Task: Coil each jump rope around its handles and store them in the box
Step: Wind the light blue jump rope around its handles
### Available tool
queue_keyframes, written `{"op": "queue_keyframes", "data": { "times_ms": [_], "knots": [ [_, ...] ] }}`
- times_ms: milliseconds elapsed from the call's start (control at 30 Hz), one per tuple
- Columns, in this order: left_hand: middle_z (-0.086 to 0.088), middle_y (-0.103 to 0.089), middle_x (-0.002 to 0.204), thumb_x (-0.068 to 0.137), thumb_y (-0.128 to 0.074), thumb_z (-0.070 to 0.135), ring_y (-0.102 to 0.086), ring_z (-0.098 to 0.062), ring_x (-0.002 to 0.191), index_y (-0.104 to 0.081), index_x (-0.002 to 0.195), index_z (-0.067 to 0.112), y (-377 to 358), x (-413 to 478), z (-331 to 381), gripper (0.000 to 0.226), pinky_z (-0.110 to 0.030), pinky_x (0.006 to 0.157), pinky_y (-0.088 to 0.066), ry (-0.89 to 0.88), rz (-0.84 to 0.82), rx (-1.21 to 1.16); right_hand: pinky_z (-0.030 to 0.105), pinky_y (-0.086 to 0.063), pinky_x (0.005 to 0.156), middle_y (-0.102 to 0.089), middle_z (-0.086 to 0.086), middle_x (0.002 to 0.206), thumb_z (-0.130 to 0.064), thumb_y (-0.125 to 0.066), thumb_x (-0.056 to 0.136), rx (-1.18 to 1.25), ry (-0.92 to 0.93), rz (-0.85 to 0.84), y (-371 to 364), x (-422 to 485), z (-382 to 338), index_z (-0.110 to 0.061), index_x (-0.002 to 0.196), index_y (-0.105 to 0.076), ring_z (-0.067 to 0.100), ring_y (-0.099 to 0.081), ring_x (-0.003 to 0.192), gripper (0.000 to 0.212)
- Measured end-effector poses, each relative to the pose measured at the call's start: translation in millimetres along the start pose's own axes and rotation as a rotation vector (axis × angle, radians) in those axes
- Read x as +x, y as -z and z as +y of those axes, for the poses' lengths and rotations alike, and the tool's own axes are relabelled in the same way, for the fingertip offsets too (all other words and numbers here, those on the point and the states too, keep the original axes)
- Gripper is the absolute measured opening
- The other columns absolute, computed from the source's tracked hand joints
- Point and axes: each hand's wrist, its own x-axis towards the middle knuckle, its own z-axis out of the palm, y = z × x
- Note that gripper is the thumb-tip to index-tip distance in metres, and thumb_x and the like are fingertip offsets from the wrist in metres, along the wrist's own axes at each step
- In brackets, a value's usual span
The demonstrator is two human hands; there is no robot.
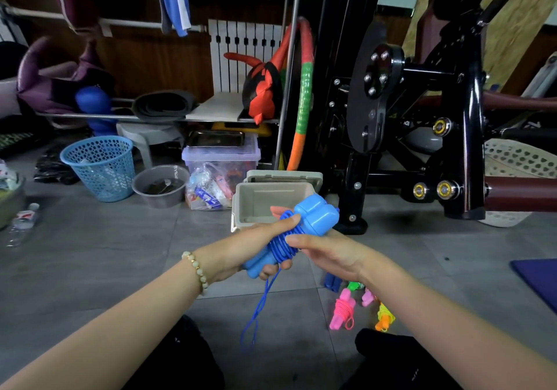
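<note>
My left hand grips the two light-blue handles of the blue jump rope, held side by side. Blue cord is wound around their middle, and a loose loop of cord hangs down toward the floor. My right hand pinches the wound cord from the right. Just behind the hands, an open beige box stands on the floor with its lid tipped back. A coiled pink jump rope, an orange and yellow one and a dark blue one lie on the floor at the lower right.
A black exercise machine stands to the right behind the box. A blue mesh basket, a grey bowl and a clear storage bin sit at the back left. A plastic bottle lies far left, a blue mat far right.
</note>
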Motion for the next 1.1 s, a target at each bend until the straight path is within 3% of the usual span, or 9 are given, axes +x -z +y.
{"op": "queue_keyframes", "data": {
  "times_ms": [100, 200, 333, 433, 567, 633, 867, 1000, 1100],
  "knots": [
    [-0.004, -0.054, 0.060, 0.087, -0.042, 0.062, -0.038, -0.011, 0.041, -0.052, 0.098, 0.014, -1, 0, 3, 0.049, -0.021, 0.044, -0.034, 0.031, -0.043, -0.033, 0.035, -0.031, 0.111, -0.062, -0.006, 0.121, -0.038, -0.070, 0.065, -0.015, 0.014, 0.029, -3, -1, -2, -0.030, 0.129, -0.048, 0.010, -0.055, 0.117, 0.068],
    [-0.005, -0.054, 0.060, 0.088, -0.041, 0.060, -0.038, -0.012, 0.041, -0.055, 0.097, 0.016, 0, -1, 5, 0.047, -0.021, 0.044, -0.035, 0.024, -0.035, -0.021, 0.033, -0.037, 0.105, -0.069, -0.007, 0.101, -0.044, -0.067, 0.068, -0.112, 0.010, 0.033, -3, -2, -6, -0.024, 0.114, -0.059, 0.009, -0.060, 0.106, 0.051],
    [-0.007, -0.055, 0.062, 0.091, -0.033, 0.062, -0.039, -0.012, 0.041, -0.056, 0.115, -0.001, 5, -3, 5, 0.071, -0.023, 0.045, -0.034, -0.008, -0.030, 0.080, 0.030, -0.044, 0.099, -0.072, -0.007, 0.094, -0.051, -0.067, 0.067, -0.255, 0.010, 0.080, -2, -6, -4, -0.023, 0.096, -0.066, 0.010, -0.064, 0.103, 0.041],
    [-0.007, -0.056, 0.062, 0.092, -0.031, 0.063, -0.039, -0.012, 0.041, -0.060, 0.109, 0.000, 6, -4, 7, 0.072, -0.024, 0.046, -0.034, -0.034, 0.006, 0.155, 0.030, -0.047, 0.095, -0.073, -0.004, 0.089, -0.050, -0.069, 0.071, -0.293, 0.045, 0.146, -3, -8, 0, -0.021, 0.094, -0.067, 0.013, -0.066, 0.098, 0.038],
    [-0.005, -0.057, 0.062, 0.089, -0.033, 0.067, -0.039, -0.013, 0.043, -0.065, 0.096, 0.010, 8, 0, 6, 0.066, -0.022, 0.046, -0.036, -0.056, 0.112, 0.204, 0.013, -0.044, 0.065, -0.062, -0.017, 0.059, -0.028, -0.066, 0.086, -0.326, 0.125, 0.249, -8, -9, -5, -0.022, 0.077, -0.060, -0.006, -0.057, 0.062, 0.012],
    [-0.005, -0.057, 0.062, 0.088, -0.035, 0.067, -0.038, -0.014, 0.043, -0.063, 0.095, 0.019, 9, 2, 5, 0.056, -0.022, 0.045, -0.035, -0.073, 0.141, 0.186, 0.006, -0.039, 0.055, -0.054, -0.024, 0.046, -0.014, -0.059, 0.090, -0.368, 0.173, 0.267, -10, -9, -8, -0.024, 0.074, -0.052, -0.010, -0.052, 0.051, 0.021],
    [-0.004, -0.059, 0.061, 0.088, -0.047, 0.060, -0.039, -0.013, 0.042, -0.057, 0.093, 0.024, 17, 10, -3, 0.038, -0.019, 0.043, -0.034, -0.184, 0.362, 0.087, 0.010, -0.035, 0.049, -0.058, -0.020, 0.060, -0.023, -0.054, 0.093, -0.267, 0.090, 0.305, -6, -3, -3, -0.018, 0.098, -0.056, -0.006, -0.047, 0.047, 0.008],
    [-0.005, -0.061, 0.068, 0.095, -0.049, 0.045, -0.044, -0.006, 0.034, -0.057, 0.102, 0.020, 32, 11, -6, 0.027, -0.017, 0.038, -0.033, -0.256, 0.649, 0.103, 0.012, -0.028, 0.046, -0.043, -0.012, 0.051, -0.019, -0.048, 0.097, -0.407, 0.036, 0.316, -4, -6, 11, -0.012, 0.090, -0.056, 0.000, -0.035, 0.042, 0.012],
    [-0.002, -0.065, 0.075, 0.096, -0.050, 0.041, -0.052, -0.001, 0.036, -0.056, 0.105, 0.019, 34, 12, -15, 0.024, -0.014, 0.038, -0.036, -0.245, 0.624, 0.308, 0.018, -0.031, 0.053, -0.043, -0.013, 0.052, -0.020, -0.047, 0.097, -0.557, 0.123, 0.289, -14, -7, 2, -0.016, 0.086, -0.059, 0.005, -0.036, 0.052, 0.017]
  ]
}}
